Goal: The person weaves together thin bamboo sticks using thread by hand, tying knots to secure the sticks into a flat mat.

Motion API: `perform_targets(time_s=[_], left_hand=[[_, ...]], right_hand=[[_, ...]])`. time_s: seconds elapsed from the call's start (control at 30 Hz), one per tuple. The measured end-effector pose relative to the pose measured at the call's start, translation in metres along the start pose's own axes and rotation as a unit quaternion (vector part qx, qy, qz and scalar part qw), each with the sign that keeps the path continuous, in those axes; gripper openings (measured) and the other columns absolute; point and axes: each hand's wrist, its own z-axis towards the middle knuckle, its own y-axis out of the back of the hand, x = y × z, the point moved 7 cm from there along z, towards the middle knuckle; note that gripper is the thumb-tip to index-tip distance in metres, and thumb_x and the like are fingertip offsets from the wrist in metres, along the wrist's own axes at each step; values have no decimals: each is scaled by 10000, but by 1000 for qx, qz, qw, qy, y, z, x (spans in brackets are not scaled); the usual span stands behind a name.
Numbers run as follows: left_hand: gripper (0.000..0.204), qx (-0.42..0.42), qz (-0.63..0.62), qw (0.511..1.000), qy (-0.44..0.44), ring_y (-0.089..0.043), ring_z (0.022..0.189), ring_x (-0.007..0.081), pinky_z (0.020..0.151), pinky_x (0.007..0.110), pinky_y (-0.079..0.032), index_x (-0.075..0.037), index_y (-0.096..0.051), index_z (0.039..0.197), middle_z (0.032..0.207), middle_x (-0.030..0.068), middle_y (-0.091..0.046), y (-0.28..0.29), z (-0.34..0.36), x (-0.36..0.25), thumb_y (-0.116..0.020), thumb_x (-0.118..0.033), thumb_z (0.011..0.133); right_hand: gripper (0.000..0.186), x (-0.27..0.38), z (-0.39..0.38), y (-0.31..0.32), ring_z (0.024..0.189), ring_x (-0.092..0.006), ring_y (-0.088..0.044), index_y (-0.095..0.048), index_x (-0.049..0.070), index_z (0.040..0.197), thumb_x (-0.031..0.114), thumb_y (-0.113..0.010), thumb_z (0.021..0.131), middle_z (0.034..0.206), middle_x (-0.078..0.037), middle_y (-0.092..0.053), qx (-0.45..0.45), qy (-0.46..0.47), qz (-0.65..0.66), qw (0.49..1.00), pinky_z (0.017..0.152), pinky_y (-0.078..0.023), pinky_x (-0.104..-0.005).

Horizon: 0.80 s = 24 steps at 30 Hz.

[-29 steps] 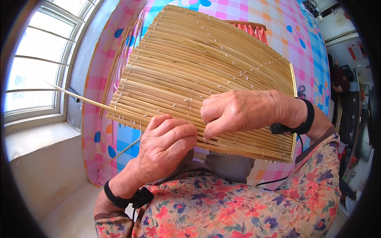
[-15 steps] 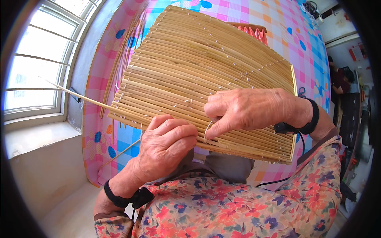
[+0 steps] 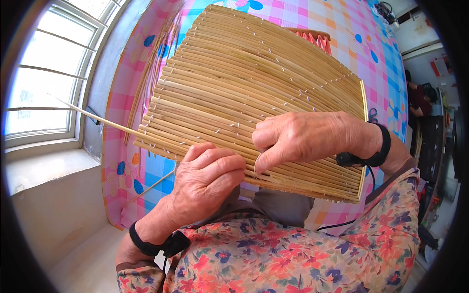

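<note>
A mat of straw-coloured reed stalks [image 3: 210,83], stitched in rows with white thread, lies across my lap and the bed-like surface. My left hand [image 3: 207,178] is closed over its near edge, fingers curled on top and thumb hidden beneath. One long stalk [image 3: 105,121] sticks out past the mat's left side. Just right of the left hand, my right hand [image 3: 300,139] is closed above the near rows, thumb and forefinger pinched together. A thin white thread [image 3: 256,163] runs from this pinch down to the near edge.
Checked, flowered cloth [image 3: 342,29] spreads under the mat. Loose thin stalks [image 3: 146,83] lie at the left by a barred window [image 3: 49,73]. A wooden-rimmed item with red strips [image 3: 317,41] sits beyond the mat, scissors [image 3: 373,115] at its right. Another person [image 3: 422,97] is at far right.
The thread loop beside my right thumb looks smaller and closer to the hand. Mat and both hands have shifted very slightly to the right.
</note>
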Motion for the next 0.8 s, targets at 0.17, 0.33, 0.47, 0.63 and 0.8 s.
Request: perform_targets(time_s=[0.17, 0.33, 0.47, 0.63, 0.8], left_hand=[[240, 5, -7, 1000, 4, -634, 922, 208, 810, 371, -470, -74, -649, 895, 992, 31, -646, 2, 1, -1, -676, -97, 658], [241, 4, -5, 1000, 7, -633, 916, 210, 810, 370, -470, -72, -648, 894, 992, 32, -646, 4, 0, -2, -675, -93, 656], [236, 0, -5, 1000, 4, -633, 910, 213, 809, 369, -470, -72, -646, 891, 991, 33, -647, 3, 1, -2, -675, -96, 658], [214, 0, -10, 1000, 11, -636, 904, 214, 805, 366, -469, -72, -639, 877, 980, 37, -647, 3, -1, -1, -676, -99, 668], [195, -3, -16, 1000, 10, -636, 898, 219, 802, 362, -470, -73, -635, 873, 968, 40, -645, 3, 1, 0, -677, -97, 684]], right_hand=[[84, -4, -1, -2, 824, -270, -554, -631, 127, 904, 97, -581, 843, 797, -80, -463, -4, -23, 17, 1000, 691, -464, -344], [49, -3, 3, -4, 827, -269, -557, -611, 111, 882, 104, -574, 851, 806, -81, -472, 6, -33, 15, 999, 699, -468, -339], [112, 2, 6, -5, 784, -249, -540, -608, 63, 937, 69, -595, 826, 803, -63, -478, -15, 20, -15, 1000, 671, -483, -335], [82, 9, 11, -9, 793, -249, -553, -572, 59, 904, 81, -588, 827, 818, -69, -494, -5, 13, -77, 997, 688, -500, -332], [36, 5, 6, -10, 799, -301, -587, -537, 58, 867, 90, -553, 862, 838, -110, -527, -35, -49, -39, 997, 689, -509, -369]])
